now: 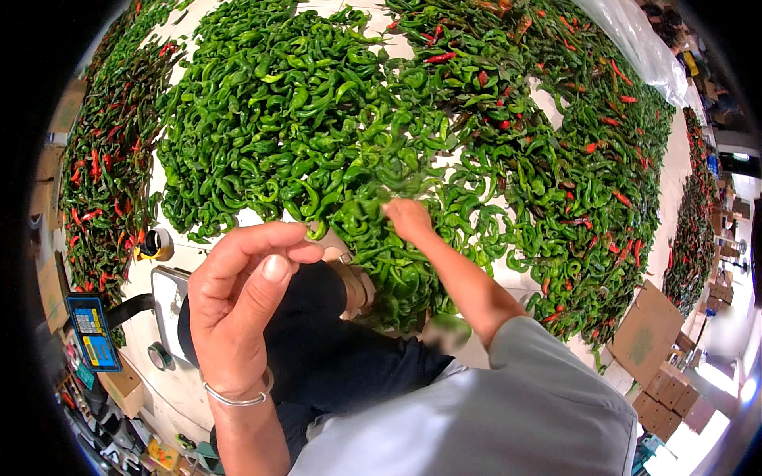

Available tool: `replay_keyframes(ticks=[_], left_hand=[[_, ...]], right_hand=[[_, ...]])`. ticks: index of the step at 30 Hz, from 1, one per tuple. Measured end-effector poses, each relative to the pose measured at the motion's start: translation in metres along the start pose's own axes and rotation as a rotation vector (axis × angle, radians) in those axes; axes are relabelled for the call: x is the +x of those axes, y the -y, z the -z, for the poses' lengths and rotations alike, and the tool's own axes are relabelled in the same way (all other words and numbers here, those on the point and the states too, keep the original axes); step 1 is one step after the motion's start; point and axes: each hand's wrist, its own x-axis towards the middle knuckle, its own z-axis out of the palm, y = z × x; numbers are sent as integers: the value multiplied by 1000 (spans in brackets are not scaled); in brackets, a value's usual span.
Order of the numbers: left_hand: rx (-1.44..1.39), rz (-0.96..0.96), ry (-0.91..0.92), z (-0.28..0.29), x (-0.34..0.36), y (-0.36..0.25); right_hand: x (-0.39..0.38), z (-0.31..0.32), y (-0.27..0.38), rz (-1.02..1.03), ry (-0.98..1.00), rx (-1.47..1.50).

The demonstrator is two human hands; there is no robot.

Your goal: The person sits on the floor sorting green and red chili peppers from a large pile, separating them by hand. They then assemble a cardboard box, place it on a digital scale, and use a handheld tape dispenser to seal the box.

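Curling its fingers toward the thumb, a person's left hand (246,293) is raised before the near edge of a broad heap of green peppers (262,119). A small curved green pepper (313,198) shows at its fingertips, though whether the hand pinches it or the pepper simply lies behind cannot be told. A silver bracelet (238,399) circles the wrist. The right hand (409,219) reaches over the heap's near right part, its fingers blurred among the green; whether they grip anything cannot be told. Below the heap's near edge are the person's dark trousers (325,357) and a tan shoe (357,292). Just off the heap's near left corner sit a yellow-and-black roll (155,244) and a scale (94,332) with a blue panel. Left of the heap runs a strip of dark green and red peppers (107,182); right of it spreads a mixed red-and-green pile (591,190), with clear plastic sheeting (635,47) beyond that pile's far side and a cardboard sheet (647,325) at its near end.
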Motion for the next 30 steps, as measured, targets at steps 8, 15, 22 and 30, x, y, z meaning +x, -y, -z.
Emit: replay_keyframes(ticks=[8, 15, 22, 30], left_hand=[[-56, 61, -24, 10, 2, 0], [-95, 51, -16, 5, 6, -1], [11, 55, -56, 12, 4, 3], [-30, 86, -19, 2, 9, -2]], right_hand=[[42, 55, -75, -28, -186, -69], [30, 8, -65, 24, -142, -242], [-7, 25, -29, 131, 18, -239], [53, 28, -15, -226, -39, -244]])
